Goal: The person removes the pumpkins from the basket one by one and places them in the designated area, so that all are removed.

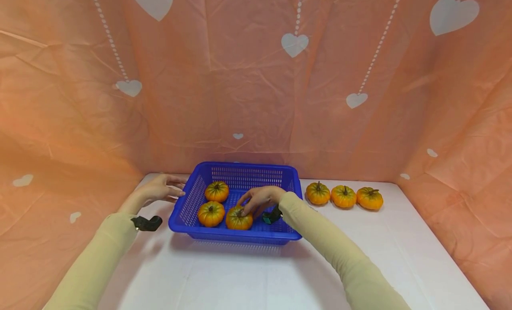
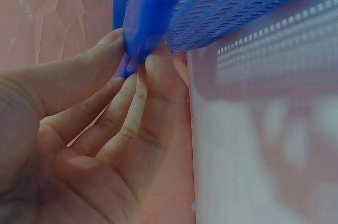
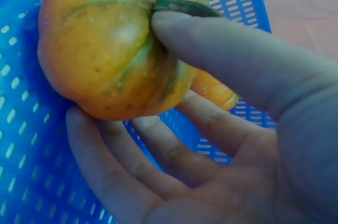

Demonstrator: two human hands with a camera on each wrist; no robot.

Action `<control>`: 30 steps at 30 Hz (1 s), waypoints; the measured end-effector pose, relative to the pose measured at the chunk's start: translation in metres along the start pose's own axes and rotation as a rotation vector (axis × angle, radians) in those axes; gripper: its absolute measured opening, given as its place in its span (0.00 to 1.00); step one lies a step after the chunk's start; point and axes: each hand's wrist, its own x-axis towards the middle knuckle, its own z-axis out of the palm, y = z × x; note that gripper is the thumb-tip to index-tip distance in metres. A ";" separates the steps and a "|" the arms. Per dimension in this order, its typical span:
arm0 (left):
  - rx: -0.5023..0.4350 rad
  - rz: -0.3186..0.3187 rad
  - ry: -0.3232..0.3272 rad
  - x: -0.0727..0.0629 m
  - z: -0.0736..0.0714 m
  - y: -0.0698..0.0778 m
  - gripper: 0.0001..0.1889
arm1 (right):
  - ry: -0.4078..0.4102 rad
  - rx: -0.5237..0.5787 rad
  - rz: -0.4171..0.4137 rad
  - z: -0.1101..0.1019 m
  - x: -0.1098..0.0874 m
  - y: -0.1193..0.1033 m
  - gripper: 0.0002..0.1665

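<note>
A blue plastic basket with slotted walls holds three small orange-and-green pumpkins. My left hand pinches the basket's left rim, thumb on one side and fingertips on the other, as the left wrist view shows. Inside the basket, my right hand grips the front pumpkin; its thumb lies by the dark stem and its fingers reach round the side. One pumpkin sits just left of the gripped one, and another stands behind it.
Right of the basket, three more pumpkins stand in a row: one near the rim, a middle one and an outer one. The white table is bounded by an orange cloth with white hearts.
</note>
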 end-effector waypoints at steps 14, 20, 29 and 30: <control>0.019 -0.015 0.017 0.001 0.001 -0.001 0.27 | -0.002 0.029 -0.045 -0.010 -0.006 -0.002 0.25; 0.023 -0.021 0.033 0.002 0.001 -0.003 0.28 | 0.054 0.074 -0.072 -0.021 -0.018 -0.008 0.24; 0.026 -0.029 0.037 0.003 -0.001 -0.005 0.29 | 0.089 0.118 -0.150 -0.044 -0.046 -0.020 0.26; 0.028 -0.030 0.039 0.003 -0.001 -0.005 0.29 | 0.098 0.119 -0.156 -0.047 -0.050 -0.021 0.27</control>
